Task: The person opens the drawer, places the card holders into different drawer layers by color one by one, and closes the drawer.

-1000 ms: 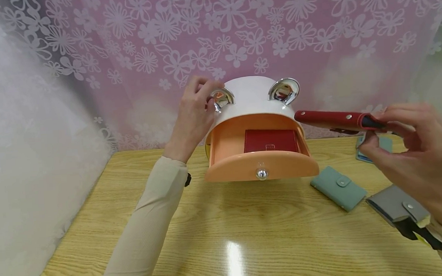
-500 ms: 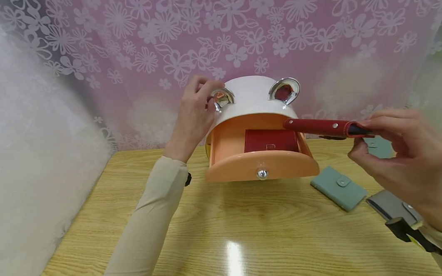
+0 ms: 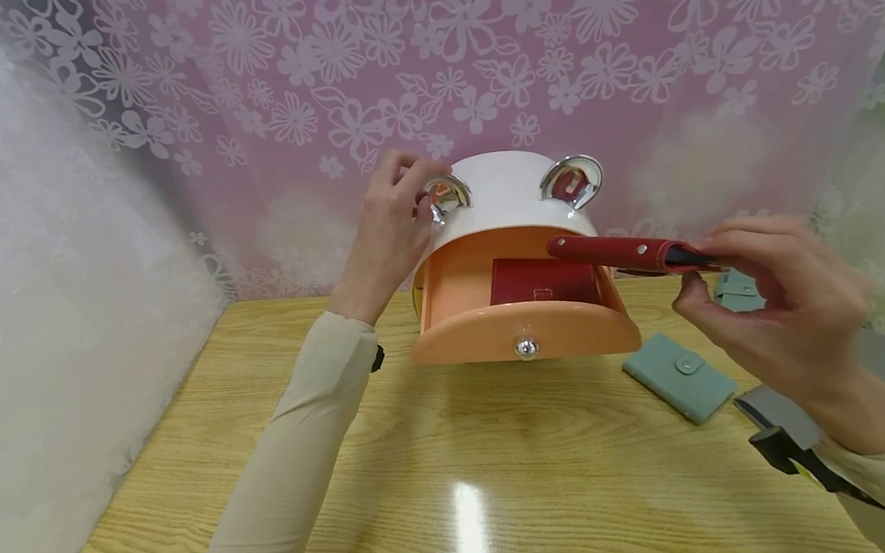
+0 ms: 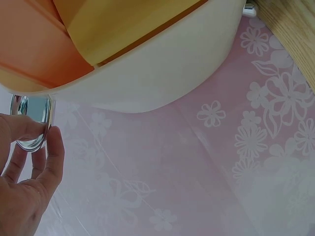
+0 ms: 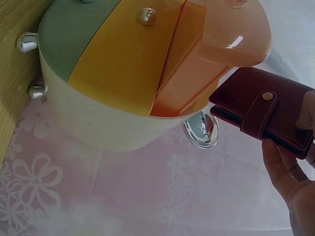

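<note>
My left hand [image 3: 393,221] pinches the left silver ear [image 4: 35,120] of a white rounded cabinet [image 3: 505,185]. Its orange top drawer [image 3: 524,332] is pulled out. Inside, toward the right, lies a dark red card wallet [image 3: 536,284]. With thumb and fingers my right hand [image 3: 796,291] holds another red card wallet [image 3: 614,252] by its right end. That wallet's far end hangs above the drawer's right side, over the wallet lying there. In the right wrist view its snap strap [image 5: 261,113] is fastened.
On the table to the right lie a green card wallet [image 3: 679,377], a grey wallet [image 3: 776,409] partly behind my right wrist, and a blue-green wallet [image 3: 736,292] farther back. Below the orange drawer the cabinet has a yellow drawer [image 5: 130,54] and a green one [image 5: 69,37].
My right hand has carried the red card wallet leftward, from beside the cabinet to above the drawer's right side. The left hand stays on the ear.
</note>
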Demonstrator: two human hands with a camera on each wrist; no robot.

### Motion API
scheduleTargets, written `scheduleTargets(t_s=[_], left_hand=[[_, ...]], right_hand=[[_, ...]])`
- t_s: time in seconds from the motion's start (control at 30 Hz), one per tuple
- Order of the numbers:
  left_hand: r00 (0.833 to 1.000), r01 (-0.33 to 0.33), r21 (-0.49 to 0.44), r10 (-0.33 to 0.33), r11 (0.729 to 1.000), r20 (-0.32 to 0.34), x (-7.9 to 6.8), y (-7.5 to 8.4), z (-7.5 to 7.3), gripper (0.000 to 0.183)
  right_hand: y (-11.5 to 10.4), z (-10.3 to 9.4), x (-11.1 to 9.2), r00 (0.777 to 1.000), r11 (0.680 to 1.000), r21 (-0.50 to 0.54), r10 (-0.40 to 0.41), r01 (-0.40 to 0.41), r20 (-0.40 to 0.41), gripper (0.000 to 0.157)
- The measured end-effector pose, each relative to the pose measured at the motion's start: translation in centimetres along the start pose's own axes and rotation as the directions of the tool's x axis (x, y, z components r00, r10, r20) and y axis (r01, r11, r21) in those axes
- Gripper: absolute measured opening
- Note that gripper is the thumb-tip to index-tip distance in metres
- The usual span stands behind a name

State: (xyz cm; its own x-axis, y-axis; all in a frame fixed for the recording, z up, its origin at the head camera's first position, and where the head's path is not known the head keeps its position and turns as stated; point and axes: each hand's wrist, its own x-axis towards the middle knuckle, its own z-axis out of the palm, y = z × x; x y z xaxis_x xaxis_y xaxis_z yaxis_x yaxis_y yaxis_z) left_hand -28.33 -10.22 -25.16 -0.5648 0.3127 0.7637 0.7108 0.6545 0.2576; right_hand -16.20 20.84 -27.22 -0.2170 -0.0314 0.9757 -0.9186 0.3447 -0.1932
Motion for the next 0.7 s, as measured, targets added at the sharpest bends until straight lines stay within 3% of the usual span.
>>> scheduleTargets(t_s=[0.43, 0.7], left_hand=[[1.0, -0.004, 0.002, 0.004, 1.0, -0.007, 0.0, -0.1, 0.1, 0.034], [1.0, 0.008, -0.003, -0.008, 1.0, 0.005, 0.0, 0.0, 0.0, 0.035]], right_hand=[[0.6, 1.3, 0.0, 1.0, 1.0, 0.023, 0.003, -0.002, -0.026, 0.036], [1.1, 1.9, -0.2, 1.0, 1.0, -0.006, -0.013, 0.012, -0.003, 0.045]])
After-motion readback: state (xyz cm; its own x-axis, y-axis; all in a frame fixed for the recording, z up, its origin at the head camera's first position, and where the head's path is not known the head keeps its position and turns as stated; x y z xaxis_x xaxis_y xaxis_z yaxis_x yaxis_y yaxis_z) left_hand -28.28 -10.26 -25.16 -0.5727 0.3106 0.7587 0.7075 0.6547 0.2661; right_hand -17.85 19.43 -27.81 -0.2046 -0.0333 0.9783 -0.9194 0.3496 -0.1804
